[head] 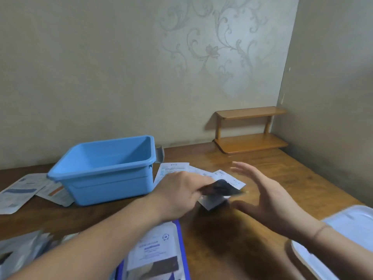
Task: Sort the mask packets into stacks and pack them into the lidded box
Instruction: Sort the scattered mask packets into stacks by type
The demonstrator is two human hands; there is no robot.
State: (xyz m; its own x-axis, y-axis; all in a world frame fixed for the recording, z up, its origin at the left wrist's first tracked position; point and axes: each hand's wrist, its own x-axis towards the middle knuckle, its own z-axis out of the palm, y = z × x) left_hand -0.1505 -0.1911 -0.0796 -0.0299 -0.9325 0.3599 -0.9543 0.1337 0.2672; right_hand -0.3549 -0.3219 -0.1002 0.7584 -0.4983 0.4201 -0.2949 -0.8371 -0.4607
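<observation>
My left hand [181, 191] grips a dark mask packet [222, 187] and holds it just above a loose pile of white mask packets [177, 168] on the wooden table. My right hand [268, 199] hovers to the right of the dark packet with fingers spread and holds nothing. An open blue box [105, 170], with nothing seen inside, stands left of the pile. A blue-edged packet [159, 251] lies under my left forearm at the near edge. The pale lid [351, 225] lies at the right, partly hidden by my right forearm.
More white packets [26, 190] lie left of the box, and silvery ones [22, 251] sit at the near left. A small wooden two-tier shelf [250, 130] stands in the far right corner against the wall. The table [242, 235] runs to the walls.
</observation>
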